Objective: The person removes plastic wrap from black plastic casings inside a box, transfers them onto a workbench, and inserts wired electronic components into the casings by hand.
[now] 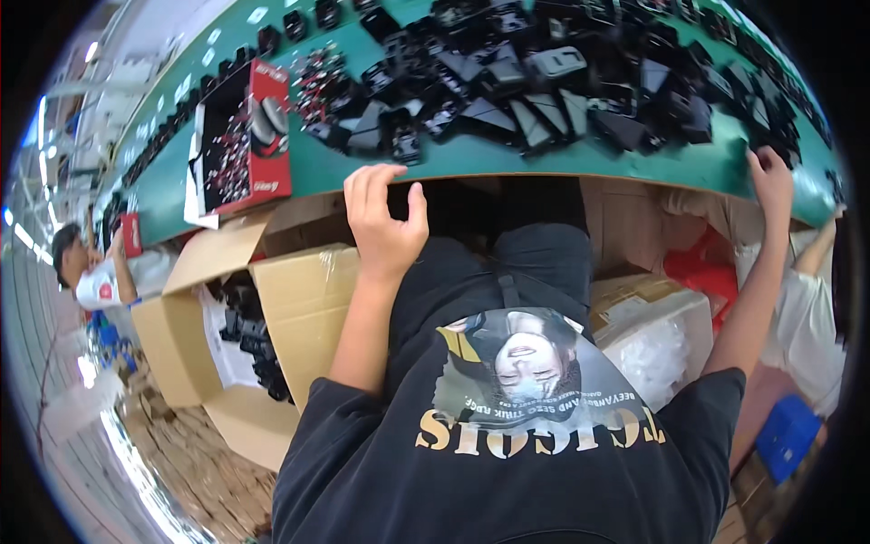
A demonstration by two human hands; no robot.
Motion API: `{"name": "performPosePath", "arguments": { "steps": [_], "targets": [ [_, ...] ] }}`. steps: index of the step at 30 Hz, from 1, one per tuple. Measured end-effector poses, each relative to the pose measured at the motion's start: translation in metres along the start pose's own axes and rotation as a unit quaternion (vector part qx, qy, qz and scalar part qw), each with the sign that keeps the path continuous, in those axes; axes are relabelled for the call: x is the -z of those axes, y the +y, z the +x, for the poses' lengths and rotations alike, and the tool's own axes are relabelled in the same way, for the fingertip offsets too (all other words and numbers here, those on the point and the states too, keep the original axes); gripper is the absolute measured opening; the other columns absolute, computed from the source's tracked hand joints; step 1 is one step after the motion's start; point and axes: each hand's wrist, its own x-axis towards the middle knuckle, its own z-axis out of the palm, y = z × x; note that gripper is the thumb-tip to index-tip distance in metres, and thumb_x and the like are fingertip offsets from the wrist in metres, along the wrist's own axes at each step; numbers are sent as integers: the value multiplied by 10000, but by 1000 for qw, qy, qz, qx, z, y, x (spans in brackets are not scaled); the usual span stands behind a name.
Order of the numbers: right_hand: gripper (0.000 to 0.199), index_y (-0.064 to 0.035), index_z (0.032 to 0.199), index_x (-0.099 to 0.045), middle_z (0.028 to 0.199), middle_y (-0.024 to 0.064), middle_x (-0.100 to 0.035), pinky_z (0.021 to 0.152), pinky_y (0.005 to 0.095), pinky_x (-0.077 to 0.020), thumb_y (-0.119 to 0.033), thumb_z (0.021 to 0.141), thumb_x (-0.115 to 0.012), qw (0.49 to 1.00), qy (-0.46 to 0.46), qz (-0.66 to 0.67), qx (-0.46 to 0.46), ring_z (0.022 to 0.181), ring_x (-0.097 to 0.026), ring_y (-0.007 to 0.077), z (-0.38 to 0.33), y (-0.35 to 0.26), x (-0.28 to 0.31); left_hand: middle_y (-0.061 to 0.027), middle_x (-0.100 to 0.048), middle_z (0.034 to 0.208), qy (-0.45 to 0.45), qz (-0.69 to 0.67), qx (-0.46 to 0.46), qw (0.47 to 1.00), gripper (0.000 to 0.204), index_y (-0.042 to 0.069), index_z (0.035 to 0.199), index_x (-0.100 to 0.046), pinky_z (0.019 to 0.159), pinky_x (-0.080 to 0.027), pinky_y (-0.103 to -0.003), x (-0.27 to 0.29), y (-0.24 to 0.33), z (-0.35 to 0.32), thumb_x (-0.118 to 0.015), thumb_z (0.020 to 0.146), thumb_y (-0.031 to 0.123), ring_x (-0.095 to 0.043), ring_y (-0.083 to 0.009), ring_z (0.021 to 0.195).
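My left hand [388,222] is raised at the near edge of the green table [453,165], with thumb and fingers apart and nothing between them. Just beyond its fingertips lies a black plastic housing [401,136], at the front of a wide heap of similar black and grey parts [503,77]. Over on the right, my right hand [773,186] has its thumb and fingers closed together at the table's edge. Whatever may be in that pinch is too small or hidden to name. A dark patch shows beside its fingertips, and more black parts [766,113] lie beyond it.
An open red box [270,168] of small red and silver pieces stands left, beside a loose pile of them [319,82]. Below are an open carton [304,308] with black parts and a box with clear plastic [648,358]. Another person [100,281] sits far left.
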Motion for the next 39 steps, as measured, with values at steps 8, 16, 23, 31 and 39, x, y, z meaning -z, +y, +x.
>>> {"name": "performPosePath", "arguments": {
  "steps": [8,16,23,31,39],
  "targets": [
    [415,-88,1044,-712,944,39,-714,774,328,-519,-479,907,-690,987,143,-32,70,814,-653,255,-1,-19,-11,-141,-574,1181,78,134,35,987,419,57,1145,-578,949,-431,-400,17,-30,29,-694,742,42,-529,-322,1035],
    [166,-26,963,-706,982,59,-700,776,291,-513,-28,801,-742,853,58,351,382,853,-635,200,-101,-345,65,-145,-537,1212,123,96,62,986,413,65,1183,-561,962,-424,-402,12,-75,33,-647,781,28,-524,-334,1076],
    [135,-46,923,-717,898,82,-673,750,375,-538,-108,805,-699,797,55,316,513,811,-645,295,-40,-545,-1,-146,-548,1141,198,-52,131,970,401,44,1201,-537,928,-438,-385,-14,-60,36,-581,803,7,-537,-321,1022],
    [142,-37,925,-747,869,85,-716,718,362,-532,-128,830,-694,811,-51,208,544,731,-644,290,-6,-593,-11,-157,-550,1107,209,-134,161,955,367,54,1176,-525,849,-455,-380,-6,-61,32,-582,814,23,-541,-334,934],
    [146,-25,925,-742,829,87,-742,664,338,-517,-139,846,-697,833,-64,257,485,643,-621,253,14,-588,1,-115,-581,1051,205,-160,219,940,288,53,1106,-536,853,-452,-352,-2,-55,40,-595,825,21,-549,-292,895]
  ]
}}
